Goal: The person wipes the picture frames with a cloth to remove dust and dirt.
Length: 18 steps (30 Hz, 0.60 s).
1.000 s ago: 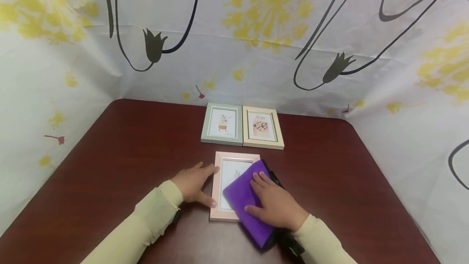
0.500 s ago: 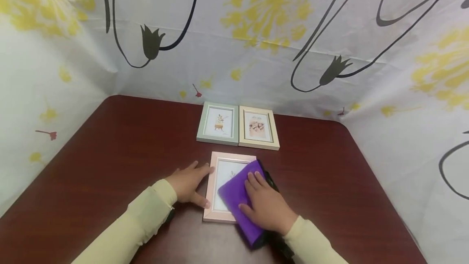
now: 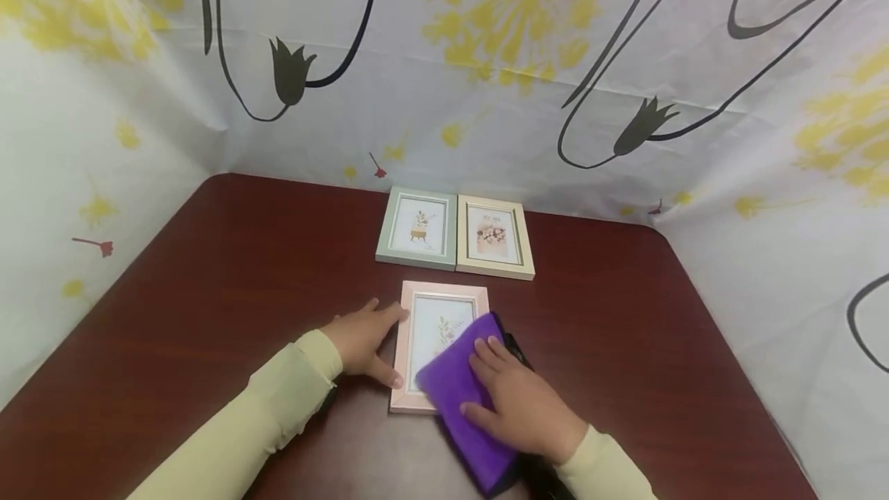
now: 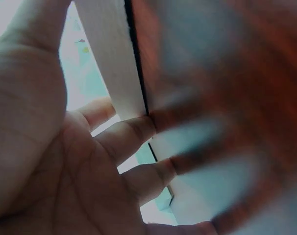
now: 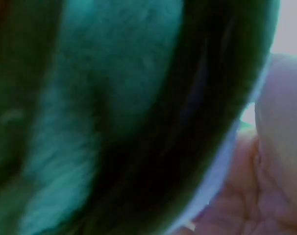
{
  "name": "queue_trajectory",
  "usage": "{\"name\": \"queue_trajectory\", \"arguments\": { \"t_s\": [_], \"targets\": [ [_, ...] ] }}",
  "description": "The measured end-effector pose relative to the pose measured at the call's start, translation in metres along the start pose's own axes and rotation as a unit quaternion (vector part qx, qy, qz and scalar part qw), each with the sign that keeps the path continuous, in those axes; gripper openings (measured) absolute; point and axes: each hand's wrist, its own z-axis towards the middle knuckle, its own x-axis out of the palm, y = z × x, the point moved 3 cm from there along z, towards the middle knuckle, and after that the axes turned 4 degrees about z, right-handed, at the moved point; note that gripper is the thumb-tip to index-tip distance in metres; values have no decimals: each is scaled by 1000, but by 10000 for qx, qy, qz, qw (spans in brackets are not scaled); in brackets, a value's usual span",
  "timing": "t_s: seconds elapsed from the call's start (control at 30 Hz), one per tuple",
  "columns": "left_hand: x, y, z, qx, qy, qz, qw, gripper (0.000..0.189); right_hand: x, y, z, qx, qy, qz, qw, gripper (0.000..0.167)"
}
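Note:
A pink picture frame point(image 3: 447, 289) with a plant print lies flat on the table. My left hand point(image 3: 361, 339) has its fingers spread along the frame's left side, thumb and forefinger touching that edge. In the left wrist view the hand point(image 4: 80, 181) shows its palm beside the frame's pale side point(image 4: 111, 54), fingers extended toward the table. My right hand point(image 3: 528, 400) lies flat on a folded purple cloth point(image 3: 451, 376), which covers the lower right of the frame. The right wrist view shows the cloth point(image 5: 124, 63) close up and blurred, with part of the hand point(image 5: 281, 161).
Two more frames lie side by side behind, one pale green point(image 3: 417, 261) and one cream point(image 3: 495, 270). Both sit on the dark red table point(image 3: 292, 253), near its back edge. A white patterned curtain point(image 3: 389, 83) surrounds the table on three sides.
My right hand has slid the purple cloth slightly toward me, uncovering more of the plant print. The left hand stays at the pink frame's left edge.

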Motion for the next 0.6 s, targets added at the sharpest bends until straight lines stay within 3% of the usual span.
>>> {"name": "queue_trajectory", "arguments": {
  "t_s": [0.2, 0.27, 0.5, 0.6],
  "targets": [
    [-2, -1, 2, 92, 10, 13, 10000, 102, -14, -21, 57, 349, 68, -429, 9984, 71],
    [-1, -1, 1, 69, 28, 1, 10000, 101, -13, -26, 65, 360, 140, -446, 9983, 70],
    [-2, 4, -2, -25, -39, 64, 10000, 101, 1, -3, 29, 237, 82, -287, 9993, 70],
    [0, 4, 0, 57, 34, 101, 9999, 103, -4, -4, 38, 359, -62, -492, 9981, 67]
  ]
}}
